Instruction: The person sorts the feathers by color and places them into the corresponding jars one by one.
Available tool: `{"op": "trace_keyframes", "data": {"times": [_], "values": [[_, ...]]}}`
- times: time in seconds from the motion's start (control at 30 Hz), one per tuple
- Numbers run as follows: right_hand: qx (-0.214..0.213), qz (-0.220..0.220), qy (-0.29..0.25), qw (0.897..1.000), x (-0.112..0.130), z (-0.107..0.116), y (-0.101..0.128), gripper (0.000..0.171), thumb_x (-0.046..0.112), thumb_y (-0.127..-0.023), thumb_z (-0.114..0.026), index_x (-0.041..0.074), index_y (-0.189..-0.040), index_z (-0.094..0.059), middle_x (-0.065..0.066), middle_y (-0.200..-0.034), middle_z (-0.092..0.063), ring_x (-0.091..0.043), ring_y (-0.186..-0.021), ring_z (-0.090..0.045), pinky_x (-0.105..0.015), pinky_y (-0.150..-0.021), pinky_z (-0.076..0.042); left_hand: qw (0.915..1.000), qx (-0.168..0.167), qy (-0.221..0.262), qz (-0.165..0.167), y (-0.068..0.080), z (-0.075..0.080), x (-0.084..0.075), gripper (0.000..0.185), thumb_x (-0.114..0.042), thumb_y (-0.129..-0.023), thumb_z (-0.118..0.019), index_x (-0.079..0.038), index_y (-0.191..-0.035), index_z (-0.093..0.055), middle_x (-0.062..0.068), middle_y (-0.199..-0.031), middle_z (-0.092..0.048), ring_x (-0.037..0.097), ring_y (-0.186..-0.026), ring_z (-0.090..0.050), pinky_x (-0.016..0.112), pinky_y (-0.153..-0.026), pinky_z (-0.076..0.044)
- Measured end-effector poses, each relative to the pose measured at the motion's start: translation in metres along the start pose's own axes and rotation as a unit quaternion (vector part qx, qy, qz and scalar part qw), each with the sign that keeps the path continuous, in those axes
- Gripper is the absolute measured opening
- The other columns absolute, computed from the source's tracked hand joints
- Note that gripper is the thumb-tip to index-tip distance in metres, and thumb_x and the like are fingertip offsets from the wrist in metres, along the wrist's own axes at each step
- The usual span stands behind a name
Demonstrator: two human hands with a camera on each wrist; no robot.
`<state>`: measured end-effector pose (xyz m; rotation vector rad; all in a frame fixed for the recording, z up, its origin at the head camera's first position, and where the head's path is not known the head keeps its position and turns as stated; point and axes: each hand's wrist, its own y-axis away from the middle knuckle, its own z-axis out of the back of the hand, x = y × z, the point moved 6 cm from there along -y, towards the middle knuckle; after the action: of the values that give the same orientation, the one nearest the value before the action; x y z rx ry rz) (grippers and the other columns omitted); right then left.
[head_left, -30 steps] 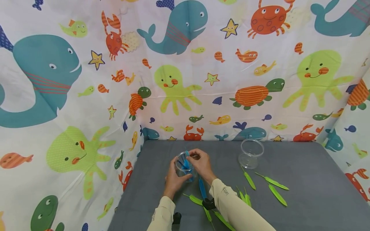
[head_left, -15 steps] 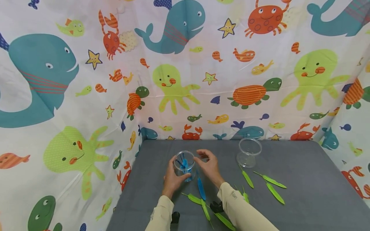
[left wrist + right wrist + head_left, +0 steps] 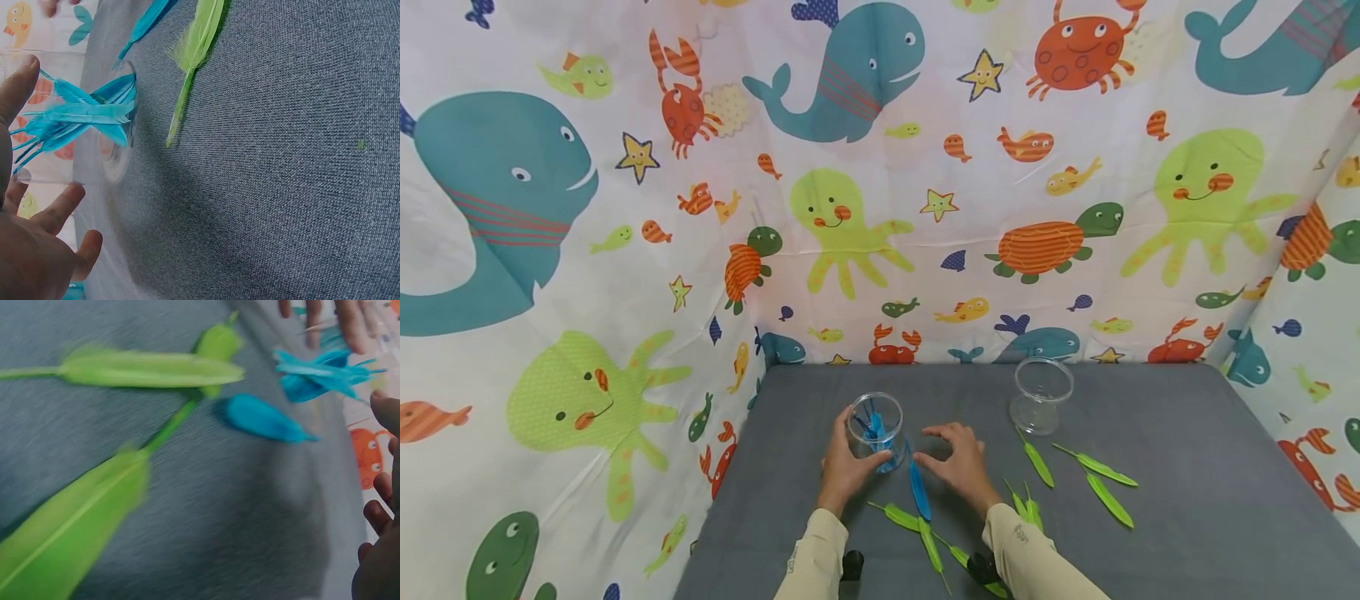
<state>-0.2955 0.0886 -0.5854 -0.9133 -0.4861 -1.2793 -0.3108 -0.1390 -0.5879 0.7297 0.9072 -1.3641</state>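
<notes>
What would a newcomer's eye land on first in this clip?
Probably the clear cup stuffed with blue feathers, which the left hand grips on the grey table. The right hand hovers open beside a loose blue feather, with green feathers scattered near an empty cup.

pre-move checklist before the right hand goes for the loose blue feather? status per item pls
1. Left hand holds cup with blue feathers: ok.
2. Cup upright on the grey mat: ok.
3. Right hand holds nothing, fingers spread: ok.
4. Loose blue feather flat on mat beside right hand: ok.
5. Green feather lying against its lower end: not ok.
6. Room left in cup: cannot tell.
</notes>
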Motion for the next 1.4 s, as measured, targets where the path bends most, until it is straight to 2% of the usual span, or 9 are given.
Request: {"op": "trace_keyframes", "data": {"times": [0.23,0.43,0.7,0.87,1.1,1.4], "values": [[0.025,0.002,0.091,0.996,-0.011,-0.015,0.015,0.039,0.044,-0.074,-0.090,0.018,-0.101,-0.077,-0.006,-0.100,-0.065,-0.022,-0.092,-0.048,-0.045,-0.078,-0.029,1.0000,0.004,0.003,0.003,0.002,0.002,-0.003,0.103,-0.033,-0.075,-0.092,-0.032,-0.157,-0.031,0.009,-0.159,-0.046,0.041,-0.135,-0.053,0.074,-0.110,-0.019],[0.057,-0.032,0.150,0.987,-0.012,-0.027,0.024,0.047,0.057,-0.068,-0.089,0.020,-0.093,-0.072,-0.002,-0.099,-0.062,-0.021,-0.091,-0.046,-0.046,-0.078,-0.030,1.0000,0.003,-0.002,0.007,0.002,0.001,-0.002,0.103,-0.032,-0.075,-0.092,-0.033,-0.157,-0.031,0.006,-0.159,-0.045,0.039,-0.135,-0.054,0.074,-0.110,-0.020],[0.030,-0.003,0.136,0.990,-0.012,-0.022,0.031,0.035,0.037,-0.068,-0.094,0.019,-0.087,-0.072,-0.003,-0.095,-0.061,-0.022,-0.089,-0.044,-0.049,-0.078,-0.026,0.9999,0.007,0.005,0.015,0.000,0.000,0.001,0.102,-0.033,-0.074,-0.092,-0.034,-0.157,-0.031,0.004,-0.160,-0.044,0.037,-0.136,-0.053,0.073,-0.111,-0.018],[0.051,-0.028,0.132,0.990,-0.015,-0.016,0.030,0.027,0.035,-0.072,-0.092,0.020,-0.083,-0.073,-0.003,-0.095,-0.062,-0.022,-0.091,-0.045,-0.052,-0.082,-0.027,0.9998,0.007,0.006,0.019,0.001,0.000,0.002,0.102,-0.035,-0.075,-0.092,-0.037,-0.156,-0.030,0.001,-0.161,-0.043,0.036,-0.137,-0.053,0.073,-0.112,-0.019],[0.069,-0.075,0.146,0.984,-0.013,-0.023,0.029,0.040,0.051,-0.068,-0.091,0.021,-0.081,-0.068,0.000,-0.089,-0.060,-0.023,-0.087,-0.044,-0.054,-0.081,-0.027,0.9998,0.004,0.000,0.020,0.000,0.000,0.001,0.102,-0.035,-0.074,-0.092,-0.036,-0.156,-0.031,0.002,-0.160,-0.044,0.036,-0.137,-0.053,0.072,-0.112,-0.019],[0.064,-0.088,0.137,0.985,-0.004,-0.029,0.028,0.028,0.034,-0.071,-0.093,0.020,-0.075,-0.069,0.000,-0.083,-0.062,-0.022,-0.084,-0.046,-0.057,-0.083,-0.028,0.9998,0.002,-0.005,0.019,0.000,-0.001,0.001,0.102,-0.032,-0.075,-0.092,-0.035,-0.156,-0.031,0.003,-0.161,-0.043,0.037,-0.136,-0.053,0.073,-0.112,-0.018]]}}
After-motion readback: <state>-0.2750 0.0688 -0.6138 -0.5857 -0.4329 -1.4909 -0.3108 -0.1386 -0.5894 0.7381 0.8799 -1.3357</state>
